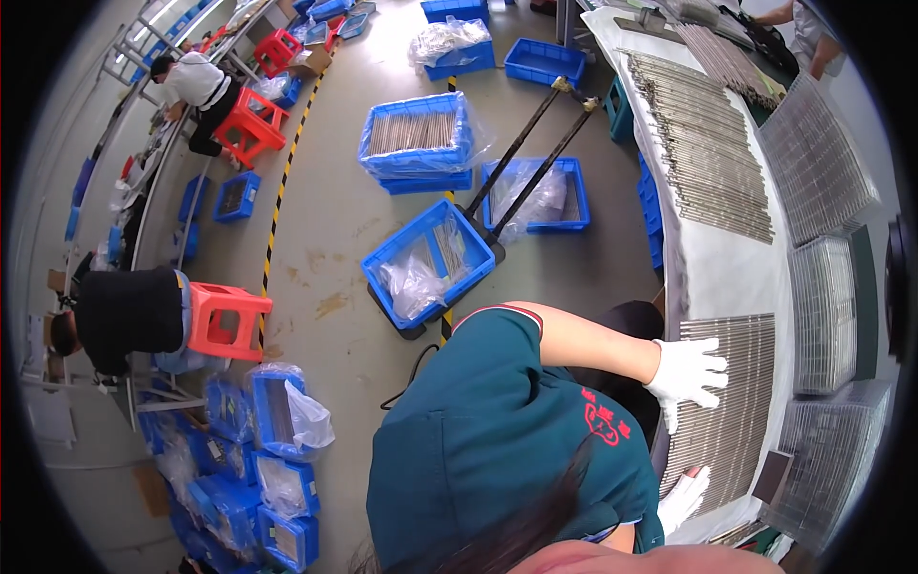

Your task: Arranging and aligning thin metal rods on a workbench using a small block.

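My left hand [690,374], in a white glove, lies with fingers spread on the near edge of a row of thin metal rods [741,383]. Lower in the view, my right hand [684,499], also gloved, rests at the same edge. Its fingers look stretched out, and a bare fingertip shows; part of this hand is hidden by my body. The rods lie side by side on a white-covered table [712,273]. Neither hand is closed round a rod.
Another row of rods [703,143] lies farther up the table. Wire racks [824,306] line its far side. Behind me stand blue crates [421,134] and a trolley with a long handle [535,143]. Two people sit on red stools [228,320] at the left; another person [813,43] stands upper right.
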`<action>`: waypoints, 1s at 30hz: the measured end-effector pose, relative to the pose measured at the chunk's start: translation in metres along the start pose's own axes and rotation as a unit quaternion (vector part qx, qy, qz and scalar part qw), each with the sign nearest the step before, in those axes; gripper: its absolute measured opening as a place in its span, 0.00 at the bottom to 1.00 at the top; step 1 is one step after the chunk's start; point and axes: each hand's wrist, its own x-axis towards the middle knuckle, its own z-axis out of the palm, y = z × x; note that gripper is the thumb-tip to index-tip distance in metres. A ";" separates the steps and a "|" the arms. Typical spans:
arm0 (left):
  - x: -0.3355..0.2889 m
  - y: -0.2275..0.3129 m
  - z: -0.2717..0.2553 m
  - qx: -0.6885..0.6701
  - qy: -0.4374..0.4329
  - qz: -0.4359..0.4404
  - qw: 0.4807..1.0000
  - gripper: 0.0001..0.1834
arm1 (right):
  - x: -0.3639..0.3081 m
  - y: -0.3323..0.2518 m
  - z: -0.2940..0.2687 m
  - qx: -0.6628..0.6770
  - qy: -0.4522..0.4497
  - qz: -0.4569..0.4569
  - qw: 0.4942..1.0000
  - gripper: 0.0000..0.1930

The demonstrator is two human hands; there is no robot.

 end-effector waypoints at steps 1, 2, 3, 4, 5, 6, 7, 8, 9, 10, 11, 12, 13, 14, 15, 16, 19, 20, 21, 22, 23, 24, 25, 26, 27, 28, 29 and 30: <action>0.001 0.000 0.000 -0.001 0.000 0.001 1.000 0.53 | 0.000 0.000 0.001 -0.001 -0.001 0.001 1.000 0.43; 0.001 0.000 0.000 -0.002 -0.001 0.001 1.000 0.53 | 0.000 0.001 0.003 0.000 0.005 0.001 1.000 0.43; 0.002 0.000 0.000 -0.004 -0.003 0.002 1.000 0.53 | 0.000 0.001 0.004 0.000 0.011 0.000 1.000 0.44; 0.002 0.000 0.000 -0.004 -0.003 0.001 1.000 0.53 | 0.000 0.001 0.003 0.000 0.010 0.000 1.000 0.44; 0.002 0.000 0.000 -0.001 -0.003 0.001 1.000 0.53 | 0.001 0.001 0.003 0.003 0.005 0.003 1.000 0.45; 0.002 0.000 0.001 0.002 -0.002 0.001 1.000 0.53 | 0.001 0.001 0.003 0.005 -0.001 0.006 1.000 0.45; 0.002 0.000 0.001 0.001 -0.002 0.000 1.000 0.53 | 0.001 0.002 0.004 0.005 -0.002 0.006 1.000 0.45; 0.002 0.000 0.001 0.016 0.010 0.005 1.000 0.52 | 0.001 0.003 0.007 0.001 -0.001 0.008 1.000 0.45; 0.001 0.000 0.002 0.030 0.021 0.009 0.999 0.50 | 0.001 0.003 0.008 -0.002 0.000 0.010 1.000 0.46; 0.001 0.000 0.002 0.030 0.021 0.009 0.999 0.50 | 0.001 0.003 0.009 -0.002 -0.001 0.010 1.000 0.46; 0.001 -0.001 0.003 0.028 0.024 0.009 0.999 0.50 | 0.001 0.003 0.009 -0.008 0.005 0.010 1.000 0.46; 0.001 -0.001 0.004 0.026 0.027 0.008 0.999 0.50 | 0.001 0.002 0.009 -0.013 0.010 0.009 1.000 0.46; 0.001 -0.001 0.005 0.026 0.027 0.008 0.999 0.50 | 0.001 0.001 0.008 -0.013 0.010 0.009 1.000 0.46; 0.001 -0.001 0.006 0.028 0.028 0.008 0.999 0.50 | 0.002 -0.001 0.005 -0.007 -0.001 0.018 1.000 0.46; 0.001 -0.001 0.007 0.030 0.030 0.008 0.999 0.50 | 0.002 -0.002 0.003 -0.001 -0.012 0.028 1.000 0.46; 0.000 -0.001 0.008 0.030 0.030 0.008 0.999 0.50 | 0.002 -0.001 0.003 -0.001 -0.012 0.028 1.000 0.46; 0.000 -0.002 0.009 0.026 0.030 0.007 0.999 0.50 | 0.003 -0.001 0.003 -0.003 -0.004 0.018 1.000 0.46; 0.000 -0.002 0.008 0.029 0.031 0.008 0.999 0.51 | 0.003 -0.001 0.002 0.001 -0.018 0.027 0.999 0.45; 0.000 -0.002 0.008 0.031 0.031 0.008 0.999 0.51 | 0.004 -0.001 0.001 0.005 -0.032 0.036 0.999 0.45; 0.000 -0.001 0.007 0.031 0.031 0.008 0.999 0.51 | 0.004 -0.002 -0.001 0.005 -0.032 0.036 0.999 0.45; 0.000 -0.001 0.005 0.015 0.023 0.007 1.000 0.52 | 0.005 -0.003 -0.003 0.006 -0.054 0.048 0.997 0.45; 0.001 -0.001 0.004 0.000 0.015 0.005 1.000 0.53 | 0.005 -0.003 -0.005 0.008 -0.076 0.059 0.995 0.45; 0.001 0.000 0.003 0.001 0.016 0.004 1.000 0.53 | 0.004 -0.002 -0.002 0.008 -0.076 0.058 0.995 0.45; 0.001 0.000 0.002 0.003 0.018 0.004 1.000 0.53 | 0.003 0.001 0.003 0.005 -0.045 0.041 0.998 0.45; 0.001 0.000 0.002 0.004 0.021 0.005 1.000 0.53 | 0.002 0.002 0.005 0.001 -0.015 0.024 1.000 0.44; 0.001 0.000 0.002 0.005 0.021 0.005 1.000 0.53 | 0.002 0.002 0.005 0.002 -0.014 0.024 1.000 0.44; 0.001 -0.001 0.003 0.000 0.018 0.005 1.000 0.53 | 0.002 0.002 0.005 0.001 -0.014 0.024 1.000 0.44; 0.001 -0.001 0.003 -0.005 0.016 0.005 1.000 0.53 | 0.002 0.001 0.005 -0.001 -0.013 0.025 1.000 0.44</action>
